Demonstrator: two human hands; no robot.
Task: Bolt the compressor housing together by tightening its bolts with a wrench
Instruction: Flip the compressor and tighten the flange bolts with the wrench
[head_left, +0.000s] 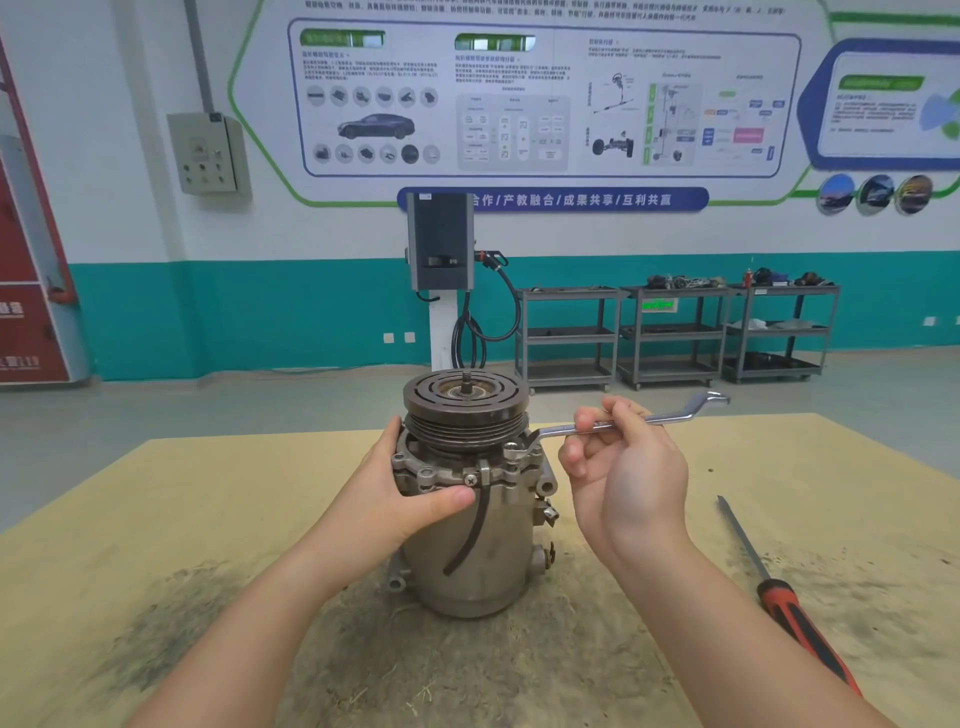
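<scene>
A grey metal compressor (467, 561) stands upright on the wooden table (156, 519), its dark grooved pulley (465, 405) on top. My left hand (405, 499) grips the housing's upper flange from the left, thumb across the front near a screw (470, 481). My right hand (618, 467) holds the shaft of a silver ring wrench (670, 414). The wrench's ring end sits on a bolt (511, 447) at the flange's right front. A black hose (475, 525) hangs down the housing's front.
A red-and-black handled screwdriver (779, 597) lies on the table to the right of my right arm. Dark grime stains the table around the compressor. Beyond the table stand a charging post (441, 249) and several grey tool carts (675, 332).
</scene>
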